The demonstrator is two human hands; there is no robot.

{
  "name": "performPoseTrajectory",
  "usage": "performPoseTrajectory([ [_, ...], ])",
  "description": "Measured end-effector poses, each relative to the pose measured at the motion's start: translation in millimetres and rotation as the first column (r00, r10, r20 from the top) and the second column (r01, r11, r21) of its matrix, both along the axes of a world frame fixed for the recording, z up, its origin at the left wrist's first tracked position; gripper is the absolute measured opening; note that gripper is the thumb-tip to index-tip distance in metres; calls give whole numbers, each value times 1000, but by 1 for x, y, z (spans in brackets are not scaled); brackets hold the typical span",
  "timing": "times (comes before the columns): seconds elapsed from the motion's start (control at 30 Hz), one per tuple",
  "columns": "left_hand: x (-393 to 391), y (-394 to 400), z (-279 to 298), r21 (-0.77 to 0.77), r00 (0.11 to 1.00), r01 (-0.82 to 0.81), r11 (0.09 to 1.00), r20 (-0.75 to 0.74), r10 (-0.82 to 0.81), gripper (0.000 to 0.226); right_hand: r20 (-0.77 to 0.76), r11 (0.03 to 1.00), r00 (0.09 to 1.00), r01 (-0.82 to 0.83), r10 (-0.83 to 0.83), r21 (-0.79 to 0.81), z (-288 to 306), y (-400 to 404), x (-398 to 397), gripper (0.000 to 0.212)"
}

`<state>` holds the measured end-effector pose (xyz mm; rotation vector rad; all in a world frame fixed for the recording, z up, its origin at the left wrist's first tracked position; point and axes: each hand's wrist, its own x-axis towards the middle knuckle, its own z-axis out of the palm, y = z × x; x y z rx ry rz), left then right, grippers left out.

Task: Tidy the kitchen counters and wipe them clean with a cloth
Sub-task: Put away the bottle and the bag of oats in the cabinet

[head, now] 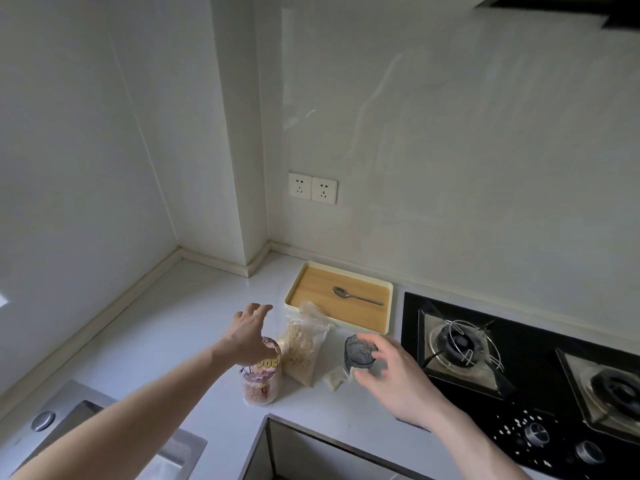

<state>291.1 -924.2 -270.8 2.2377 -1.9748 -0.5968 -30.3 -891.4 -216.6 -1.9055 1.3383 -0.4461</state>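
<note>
On the white L-shaped counter [180, 317] stand a clear jar [260, 384] of reddish snacks with a printed label, a clear bag of pale flakes [304, 344] and a small dark glass cup [358, 353]. Two small white packets [335, 379] lie in front of the cup. My left hand [249, 336] hovers over the jar's top with fingers spread, holding nothing. My right hand [398, 375] is open just right of the cup, fingers loosely curved around it, apart from it as far as I can tell. No cloth is in view.
A cream tray with a wooden base [381, 327] sits against the back wall with a metal spoon [356, 296] on it. A black gas hob [519, 375] fills the right side. A steel sink [86, 420] lies at the lower left. Two wall sockets [312, 187] sit above the counter.
</note>
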Motion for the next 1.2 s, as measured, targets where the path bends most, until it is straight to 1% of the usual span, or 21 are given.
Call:
performPoseTrajectory([
  [0.1, 1, -2, 65, -191, 998, 64, 979, -1, -66, 102, -22, 996, 998, -52, 51, -68, 27, -3, 7, 54],
  [0.17, 1, 0, 116, -318, 993, 113, 941, 17, -114, 96, -28, 988, 997, -71, 68, -137, 53, -11, 12, 56],
  [0.33, -2, 12, 235, -555, 975, 218, 803, 89, -203, 88, 11, 936, 996, -82, 91, -342, 139, -33, 29, 57],
  [0.43, -5, 20, 292, -649, 962, 272, 711, 164, -218, 85, 46, 881, 992, -80, 114, -466, 192, -40, 38, 54],
  [0.53, -6, 25, 339, -705, 949, 316, 634, 239, -208, 83, 65, 810, 988, -78, 142, -582, 239, -42, 45, 54],
  [0.67, 0, 25, 395, -748, 937, 345, 567, 308, -164, 82, 65, 684, 984, -66, 165, -727, 298, -43, 51, 53],
  [0.9, 15, 22, 479, -798, 913, 371, 475, 408, -26, 79, 38, 500, 983, -59, 181, -864, 385, -41, 57, 52],
  [0.97, 19, 20, 499, -800, 892, 386, 459, 450, 34, 78, 27, 451, 985, -53, 168, -891, 406, -41, 58, 53],
  [1.03, 22, 17, 516, -798, 874, 385, 463, 476, 94, 77, 12, 413, 989, -50, 145, -909, 423, -43, 60, 54],
  [1.2, 32, 8, 559, -816, 858, 332, 473, 469, 209, 77, -38, 339, 997, -60, 72, -939, 466, -49, 62, 54],
])
